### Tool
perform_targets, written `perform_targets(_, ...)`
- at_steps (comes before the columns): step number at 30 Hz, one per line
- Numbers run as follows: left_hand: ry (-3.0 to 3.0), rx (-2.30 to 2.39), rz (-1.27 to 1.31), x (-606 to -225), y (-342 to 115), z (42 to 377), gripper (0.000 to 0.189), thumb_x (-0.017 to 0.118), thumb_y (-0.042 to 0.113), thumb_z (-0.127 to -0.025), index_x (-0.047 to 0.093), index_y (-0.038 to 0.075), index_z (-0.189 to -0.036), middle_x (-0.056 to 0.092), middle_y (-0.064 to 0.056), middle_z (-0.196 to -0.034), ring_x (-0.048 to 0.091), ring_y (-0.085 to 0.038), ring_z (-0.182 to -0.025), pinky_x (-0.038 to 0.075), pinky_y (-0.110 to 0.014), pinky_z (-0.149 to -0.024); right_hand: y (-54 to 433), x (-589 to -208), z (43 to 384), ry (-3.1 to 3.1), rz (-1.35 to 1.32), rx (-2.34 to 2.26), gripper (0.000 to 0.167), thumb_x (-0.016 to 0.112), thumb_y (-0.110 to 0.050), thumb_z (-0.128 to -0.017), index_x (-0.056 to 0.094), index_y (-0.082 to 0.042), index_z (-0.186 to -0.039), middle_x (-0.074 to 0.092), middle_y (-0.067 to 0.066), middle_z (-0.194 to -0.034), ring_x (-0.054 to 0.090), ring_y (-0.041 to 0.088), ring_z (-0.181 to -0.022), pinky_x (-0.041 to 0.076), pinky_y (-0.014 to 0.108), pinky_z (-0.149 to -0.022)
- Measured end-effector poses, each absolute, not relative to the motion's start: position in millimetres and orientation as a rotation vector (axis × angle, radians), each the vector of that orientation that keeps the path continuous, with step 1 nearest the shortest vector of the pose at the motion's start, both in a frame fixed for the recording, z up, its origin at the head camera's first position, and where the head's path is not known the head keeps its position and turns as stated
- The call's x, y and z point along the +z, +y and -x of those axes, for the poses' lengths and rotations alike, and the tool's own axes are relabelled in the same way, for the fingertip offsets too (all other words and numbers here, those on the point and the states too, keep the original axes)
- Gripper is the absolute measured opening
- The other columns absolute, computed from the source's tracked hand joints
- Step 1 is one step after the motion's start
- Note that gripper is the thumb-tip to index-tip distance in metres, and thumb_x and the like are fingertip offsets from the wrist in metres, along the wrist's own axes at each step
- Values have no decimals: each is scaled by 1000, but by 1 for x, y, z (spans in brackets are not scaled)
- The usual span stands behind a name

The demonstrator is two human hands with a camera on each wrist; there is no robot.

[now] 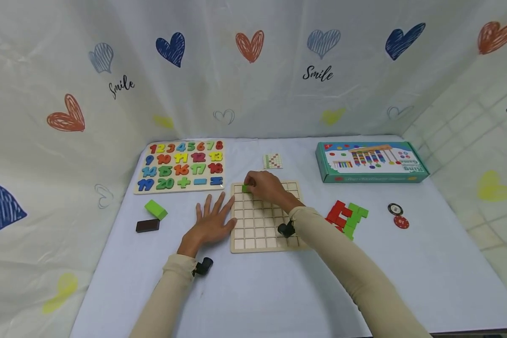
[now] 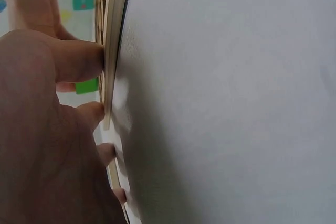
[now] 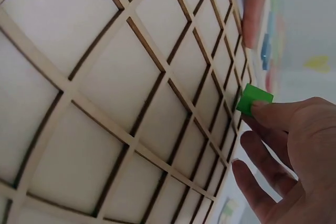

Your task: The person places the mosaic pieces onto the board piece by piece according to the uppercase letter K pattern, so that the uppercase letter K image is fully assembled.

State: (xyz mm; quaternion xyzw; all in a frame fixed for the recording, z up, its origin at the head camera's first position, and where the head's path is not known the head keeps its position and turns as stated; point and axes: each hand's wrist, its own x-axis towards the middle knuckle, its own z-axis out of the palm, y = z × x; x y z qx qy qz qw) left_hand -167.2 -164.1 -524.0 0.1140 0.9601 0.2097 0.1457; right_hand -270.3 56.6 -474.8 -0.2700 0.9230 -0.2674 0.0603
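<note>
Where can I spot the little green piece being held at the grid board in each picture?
Head: the little green piece is near the centre, at the board's far-left part.
Left wrist: the little green piece is at left, slightly above mid-height.
Right wrist: the little green piece is right of centre, around mid-height.
Shared landmark: the wooden grid board.

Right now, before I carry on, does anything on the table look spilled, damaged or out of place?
Nothing stands out: the grid board looks intact and straight, the right-hand grip pinches a green piece at the board's far side, and I see no spill.
</note>
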Motion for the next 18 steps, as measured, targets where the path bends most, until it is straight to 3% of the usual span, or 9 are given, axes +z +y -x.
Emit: perform_targets(18,2751,580,-303,-510,-160,165,75,45,52,-109,13,28,-172,-2,-7,-180,-18,-45,-162,-11,-74,-121,62,-478,281,2720,773,-751,24,69,-17,-105,78,-11,-126,73,8,-119,68,25,-110,57,43,-92)
